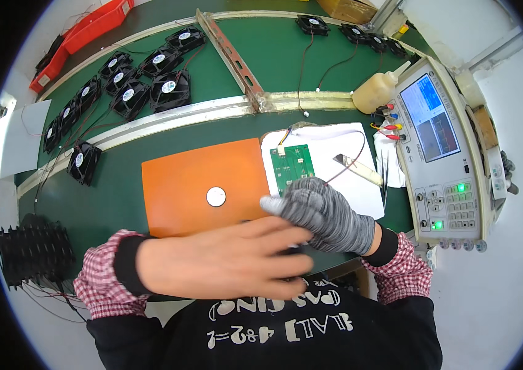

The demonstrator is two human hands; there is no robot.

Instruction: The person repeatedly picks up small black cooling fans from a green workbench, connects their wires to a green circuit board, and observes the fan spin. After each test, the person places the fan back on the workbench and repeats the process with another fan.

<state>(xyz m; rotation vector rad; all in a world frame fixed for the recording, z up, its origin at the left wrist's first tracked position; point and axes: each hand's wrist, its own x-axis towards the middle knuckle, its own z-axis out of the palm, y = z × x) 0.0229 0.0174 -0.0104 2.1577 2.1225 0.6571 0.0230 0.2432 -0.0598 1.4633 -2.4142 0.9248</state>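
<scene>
My left hand, bare and blurred by motion, reaches across the near edge of the bench. Its fingers are stretched out and apart, their tips beside my right hand. That one wears a grey striped glove. Its fingers are curled and its thumb points left; what they hold, if anything, is hidden. A small dark patch shows between the hands, too little to name. Just beyond the glove lies a green circuit board with a white plug and coloured wires. A thin dark wire curves down to the glove.
An orange panel with a white disc lies left of the board. White paper carries a knife-like tool beside tweezers. A test instrument and a bottle stand right. Several black fans lie behind.
</scene>
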